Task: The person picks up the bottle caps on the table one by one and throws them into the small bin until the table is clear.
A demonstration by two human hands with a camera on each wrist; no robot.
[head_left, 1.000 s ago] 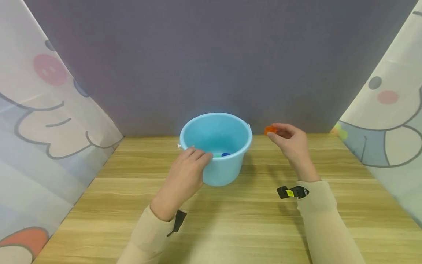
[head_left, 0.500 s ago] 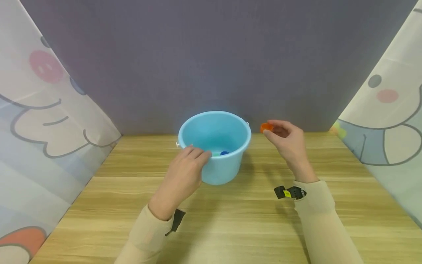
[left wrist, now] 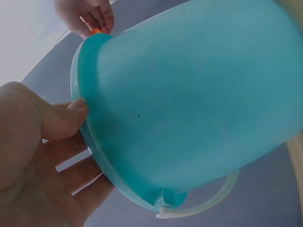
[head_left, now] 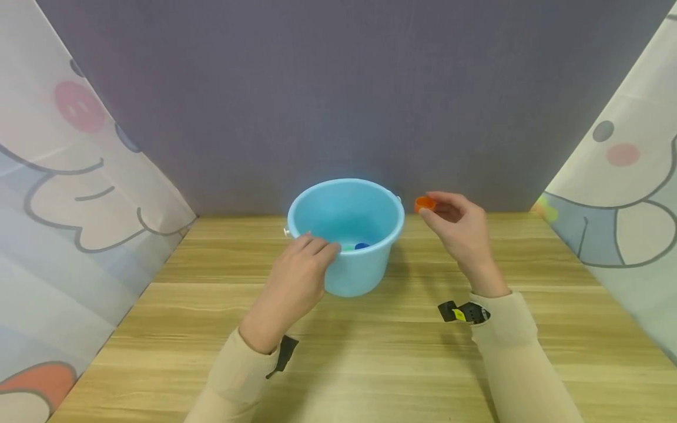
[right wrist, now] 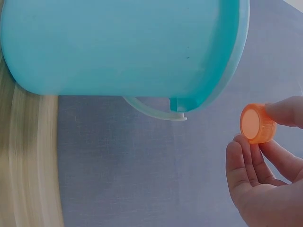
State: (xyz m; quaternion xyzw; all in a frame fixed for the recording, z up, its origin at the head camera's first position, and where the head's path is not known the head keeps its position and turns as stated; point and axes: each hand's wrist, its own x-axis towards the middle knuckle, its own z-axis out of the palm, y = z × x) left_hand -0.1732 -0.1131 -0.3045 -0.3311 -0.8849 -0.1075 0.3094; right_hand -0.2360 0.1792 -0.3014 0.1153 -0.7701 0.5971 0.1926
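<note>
A light blue plastic bucket [head_left: 355, 273] stands upright on the wooden table. My left hand [head_left: 298, 267] grips its near left rim, thumb outside and fingers over the edge, as the left wrist view shows. To the right of the bucket my right hand [head_left: 461, 232] pinches an orange bottle cap [right wrist: 258, 124] between thumb and fingers. The cap is held in the air at about rim height, apart from the bucket. Inside the bucket, a dark blue cap-like piece [head_left: 362, 246] and a bit of something green [head_left: 347, 248] show at the bottom, partly hidden by the rim.
The wooden table [head_left: 370, 364] reaches back to a grey wall panel [head_left: 349, 94]. Cartoon-printed curtains [head_left: 79, 176] hang at both sides. A white handle [left wrist: 213, 201] hangs behind the bucket from its side lugs.
My right hand has moved slightly left, bringing the orange bottle cap nearer the bucket, and the cap's hollow side now shows more. The left hand stays on the rim.
</note>
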